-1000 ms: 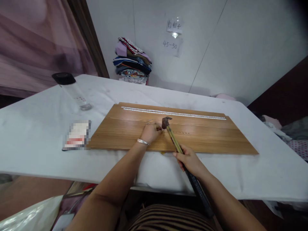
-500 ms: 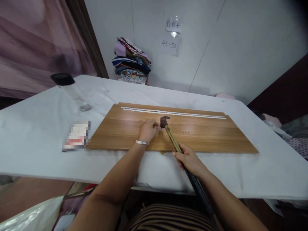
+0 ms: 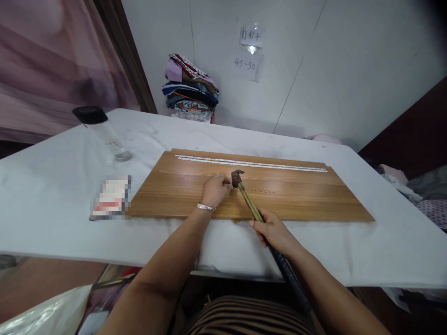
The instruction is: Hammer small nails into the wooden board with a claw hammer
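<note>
Right hand (image 3: 275, 231): fingers closed round the handle of a claw hammer (image 3: 250, 203) with a rusty brown head, a yellowish shaft and a long black grip. The hammer's long axis ran diagonally, head forward and to the left, grip back toward my body on the right.

Left hand (image 3: 213, 190): nearer to the hammer head, just to its left, fingers bent and thumb drawn in. I could not tell whether the fingertips had hold of anything small, nor whether they touched the head.

Head position: low over the middle of a brown wood-grain board (image 3: 307, 200) on the white-covered desk (image 3: 157, 242). A row of small dark points (image 3: 266, 191) ran rightward from near the head; two white marked strips (image 3: 251, 164) lay beyond, along the board's far side.
</note>
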A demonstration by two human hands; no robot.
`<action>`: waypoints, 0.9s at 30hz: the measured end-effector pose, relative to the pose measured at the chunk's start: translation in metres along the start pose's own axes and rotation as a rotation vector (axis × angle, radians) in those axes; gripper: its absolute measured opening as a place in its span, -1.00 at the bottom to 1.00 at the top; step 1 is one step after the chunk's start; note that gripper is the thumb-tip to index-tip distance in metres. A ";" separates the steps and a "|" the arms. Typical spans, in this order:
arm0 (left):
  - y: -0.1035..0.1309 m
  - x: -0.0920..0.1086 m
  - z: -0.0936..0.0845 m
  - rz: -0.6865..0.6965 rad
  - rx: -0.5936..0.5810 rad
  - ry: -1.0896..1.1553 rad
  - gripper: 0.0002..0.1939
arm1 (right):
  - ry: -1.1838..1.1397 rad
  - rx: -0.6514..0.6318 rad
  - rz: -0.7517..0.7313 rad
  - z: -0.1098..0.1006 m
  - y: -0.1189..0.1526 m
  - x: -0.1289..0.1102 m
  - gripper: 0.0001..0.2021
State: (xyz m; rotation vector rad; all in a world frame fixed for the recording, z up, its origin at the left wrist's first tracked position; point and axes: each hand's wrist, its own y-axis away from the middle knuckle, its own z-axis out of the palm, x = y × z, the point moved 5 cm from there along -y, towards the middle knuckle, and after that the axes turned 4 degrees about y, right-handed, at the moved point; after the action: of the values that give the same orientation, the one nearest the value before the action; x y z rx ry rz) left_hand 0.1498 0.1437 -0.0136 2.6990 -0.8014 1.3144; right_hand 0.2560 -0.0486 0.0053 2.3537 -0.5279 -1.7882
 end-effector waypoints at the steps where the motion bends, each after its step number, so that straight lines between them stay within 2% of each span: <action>1: 0.000 0.000 0.000 0.003 0.000 -0.004 -0.82 | -0.002 0.005 0.002 0.000 0.000 0.000 -0.84; 27: 0.001 0.001 -0.001 0.015 -0.008 -0.022 -0.82 | 0.006 -0.008 -0.009 0.000 -0.002 -0.002 -0.86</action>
State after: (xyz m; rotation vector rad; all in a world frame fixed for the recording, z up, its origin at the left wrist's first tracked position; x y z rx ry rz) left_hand 0.1497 0.1429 -0.0125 2.7118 -0.8280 1.2840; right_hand 0.2558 -0.0457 0.0062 2.3584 -0.5092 -1.7835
